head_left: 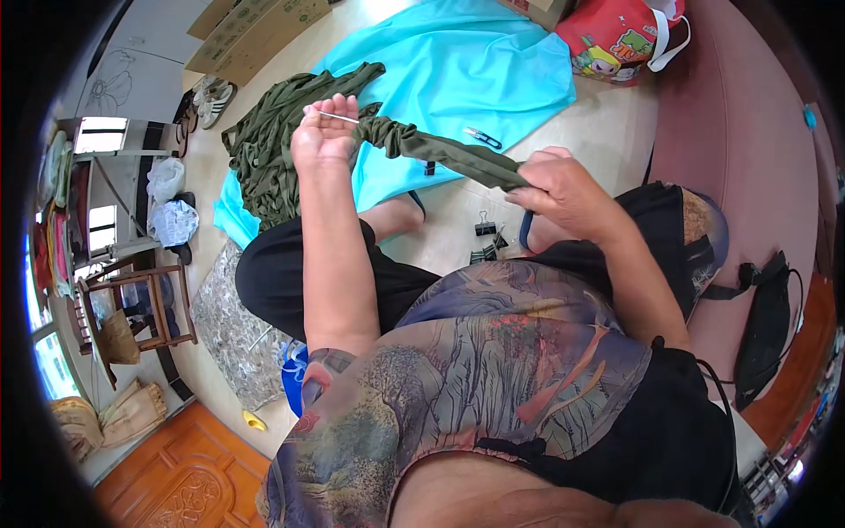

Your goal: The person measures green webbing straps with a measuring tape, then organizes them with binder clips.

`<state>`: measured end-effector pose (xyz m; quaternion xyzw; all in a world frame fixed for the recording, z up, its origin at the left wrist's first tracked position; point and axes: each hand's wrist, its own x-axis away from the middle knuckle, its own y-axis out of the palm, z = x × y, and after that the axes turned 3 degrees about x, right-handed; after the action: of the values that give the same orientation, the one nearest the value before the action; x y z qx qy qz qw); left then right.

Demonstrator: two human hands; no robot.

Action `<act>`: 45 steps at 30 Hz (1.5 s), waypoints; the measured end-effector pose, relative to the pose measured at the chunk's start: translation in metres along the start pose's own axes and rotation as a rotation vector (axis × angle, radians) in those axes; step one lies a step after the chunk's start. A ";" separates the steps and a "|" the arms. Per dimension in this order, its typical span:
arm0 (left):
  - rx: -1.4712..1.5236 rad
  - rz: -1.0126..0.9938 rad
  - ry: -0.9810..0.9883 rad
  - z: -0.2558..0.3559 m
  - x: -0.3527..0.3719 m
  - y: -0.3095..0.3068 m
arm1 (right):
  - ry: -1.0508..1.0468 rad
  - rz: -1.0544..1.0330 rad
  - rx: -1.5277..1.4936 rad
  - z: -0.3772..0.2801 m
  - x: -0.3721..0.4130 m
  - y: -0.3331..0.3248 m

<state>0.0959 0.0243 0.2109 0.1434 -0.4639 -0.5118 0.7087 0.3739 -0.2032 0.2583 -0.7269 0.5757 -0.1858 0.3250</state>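
My left hand (326,136), palm turned up, holds a thin metal rod (339,116) between thumb and curled fingers. The rod runs into the end of a dark green fabric tube (449,154), bunched up near the left hand and smoother towards the right. My right hand (559,189) is closed around the tube's other end, so the tube stretches between both hands. A heap of the same green fabric (273,132) lies beyond my left forearm. Thread snips (482,138) rest on the turquoise cloth (458,53) beneath the tube.
Black binder clips (486,225) lie on the floor between my legs. A red bag (620,40) stands at the back right, beside a pinkish sofa (722,132). Cardboard boxes (255,35) stand at the back left. A wooden stool (141,308) is to the left.
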 end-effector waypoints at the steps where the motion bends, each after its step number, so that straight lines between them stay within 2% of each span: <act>1: 0.043 0.007 -0.019 0.006 -0.003 0.001 | 0.108 -0.102 -0.099 -0.004 0.003 -0.009; 2: 0.086 0.010 -0.041 0.009 -0.006 0.002 | 0.217 -0.201 -0.194 -0.005 0.005 -0.015; 3: 0.073 -0.073 -0.062 0.006 -0.004 0.006 | 0.354 -0.324 -0.287 0.000 0.004 -0.016; 5: 0.042 -0.233 -0.112 -0.013 0.013 0.016 | 0.304 -0.255 -0.143 -0.004 -0.012 -0.013; 6: -0.004 -0.142 -0.097 -0.027 0.037 0.037 | 0.279 -0.221 -0.071 -0.009 -0.021 -0.009; 7: -0.016 -0.167 -0.095 -0.035 0.047 0.045 | 0.308 -0.180 -0.115 -0.013 -0.029 -0.004; 10: -0.050 -0.164 -0.079 -0.051 0.066 0.057 | 0.113 0.147 -0.173 -0.017 -0.048 0.023; 13: -0.061 -0.111 -0.064 -0.053 0.068 0.057 | 0.373 0.097 -0.535 -0.031 -0.062 0.025; 16: -0.042 -0.158 -0.091 -0.041 0.043 0.037 | 0.218 0.113 -0.338 -0.018 -0.060 0.030; 17: -0.007 -0.148 -0.120 -0.037 0.037 0.034 | 0.255 0.057 -0.300 -0.021 -0.056 0.027; 20: -0.040 -0.155 -0.145 -0.035 0.041 0.038 | 0.171 0.035 -0.104 -0.017 -0.046 0.024; 21: 0.006 -0.145 -0.159 -0.034 0.046 0.044 | 0.192 0.023 -0.137 -0.018 -0.042 0.019; 24: 0.164 -0.300 -0.262 -0.015 0.010 0.027 | 0.153 -0.082 -0.069 -0.011 -0.024 -0.001; 26: 0.228 -0.335 -0.218 0.007 -0.011 0.013 | 0.001 -0.212 -0.002 -0.006 -0.003 -0.022; 28: 0.190 -0.166 -0.174 0.025 -0.012 0.016 | 0.078 -0.342 -0.090 -0.010 0.006 -0.035; 30: 0.190 -0.200 -0.205 0.024 -0.010 0.015 | 0.389 -0.460 -0.332 -0.014 0.008 -0.039; 32: 0.232 -0.285 -0.280 0.001 -0.004 0.018 | 0.277 -0.339 -0.159 -0.004 -0.008 -0.020; 33: 0.228 -0.244 -0.255 -0.013 0.018 0.034 | 0.220 -0.275 -0.067 -0.003 -0.017 -0.010; 34: 0.265 -0.334 -0.286 -0.022 0.024 0.037 | 0.250 -0.172 -0.139 -0.009 -0.027 -0.001; 36: 0.205 -0.301 -0.249 -0.035 0.038 0.049 | 0.309 0.030 -0.285 -0.024 -0.045 0.017; 39: 0.130 -0.147 -0.136 -0.039 0.052 0.064 | 0.367 -0.021 -0.602 -0.027 -0.061 0.035; 42: 0.111 -0.128 -0.131 -0.037 0.043 0.052 | 0.254 0.104 -0.412 -0.041 -0.059 0.030; 45: 0.073 -0.121 -0.127 -0.045 0.044 0.045 | 0.333 0.044 -0.359 -0.036 -0.064 0.025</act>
<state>0.1609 -0.0059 0.2399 0.1643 -0.5165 -0.5447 0.6399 0.3158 -0.1542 0.2733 -0.7195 0.6609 -0.1909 0.0953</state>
